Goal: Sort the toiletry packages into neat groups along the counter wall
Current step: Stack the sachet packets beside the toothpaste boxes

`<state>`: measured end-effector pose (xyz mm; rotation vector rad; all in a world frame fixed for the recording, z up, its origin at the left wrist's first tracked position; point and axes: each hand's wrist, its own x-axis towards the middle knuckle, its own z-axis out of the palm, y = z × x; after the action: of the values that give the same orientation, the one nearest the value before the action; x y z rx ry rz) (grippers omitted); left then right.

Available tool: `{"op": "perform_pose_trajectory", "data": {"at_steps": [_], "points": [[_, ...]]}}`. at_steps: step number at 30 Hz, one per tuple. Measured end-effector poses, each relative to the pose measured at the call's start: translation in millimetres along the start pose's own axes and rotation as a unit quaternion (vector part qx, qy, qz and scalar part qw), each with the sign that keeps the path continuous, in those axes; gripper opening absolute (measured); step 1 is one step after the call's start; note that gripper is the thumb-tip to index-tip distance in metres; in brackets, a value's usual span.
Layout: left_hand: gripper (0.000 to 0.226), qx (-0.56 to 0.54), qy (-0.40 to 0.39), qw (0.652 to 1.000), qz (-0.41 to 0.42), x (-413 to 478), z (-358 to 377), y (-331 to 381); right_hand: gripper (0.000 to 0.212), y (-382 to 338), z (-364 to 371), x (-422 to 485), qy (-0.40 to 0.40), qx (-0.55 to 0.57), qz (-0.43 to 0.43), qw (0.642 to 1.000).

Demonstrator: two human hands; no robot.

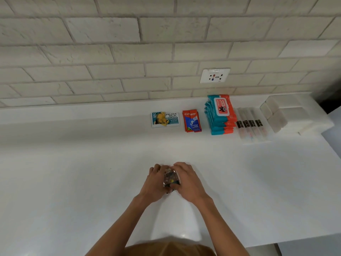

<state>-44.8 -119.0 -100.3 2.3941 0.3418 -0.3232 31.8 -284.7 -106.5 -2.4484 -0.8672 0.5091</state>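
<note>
On the counter, a row lies near the wall: wipes, toothbrushes, shampoo sachets, toothpaste sachets. Well apart, mid-counter, the left hand and right hand grip the foil packets from both sides with curled fingers.

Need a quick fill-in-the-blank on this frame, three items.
1. The Colgate sachets lie directly ___ of the Cream Silk sachets.
2. The outlet is on the wall above the ___.
3. The foil packet is gripped by ___ hands, the left hand and right hand.
Answers: right; wipes; two.
</note>
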Motion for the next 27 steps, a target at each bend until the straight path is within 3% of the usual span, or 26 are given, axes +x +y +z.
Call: {"op": "perform_pose_trajectory", "data": {"at_steps": [6,10,13,18,22,25,27], "points": [[0.025,-0.066,0.025,0.997,-0.01,-4,-5,8,0.07,0,12,-13,0.044,0.141,0.079,0.986],[0.011,-0.136,0.066,0.987,-0.055,-9,-6,1,0.041,2,14,-18,0.11,0.196,0.118,0.967],[0.014,-0.19,0.082,0.977,-0.056,-15,-11,1,0.024,2,8,-23,0.143,0.241,0.129,0.951],[0.01,-0.267,0.093,0.958,-0.045,-26,-20,10,0.009,-13,-15,-26,0.122,0.33,0.145,0.925],[0.024,-0.314,0.095,0.944,-0.042,-32,-33,19,0.005,-35,-35,-31,0.132,0.366,0.107,0.915],[0.036,-0.412,0.087,0.905,-0.057,-38,-43,27,0.003,-45,-44,-35,0.15,0.367,0.073,0.915],[0.046,-0.5,0.074,0.86,-0.062,-41,-47,29,0.006,-51,-49,-38,0.162,0.385,0.058,0.907]]}}
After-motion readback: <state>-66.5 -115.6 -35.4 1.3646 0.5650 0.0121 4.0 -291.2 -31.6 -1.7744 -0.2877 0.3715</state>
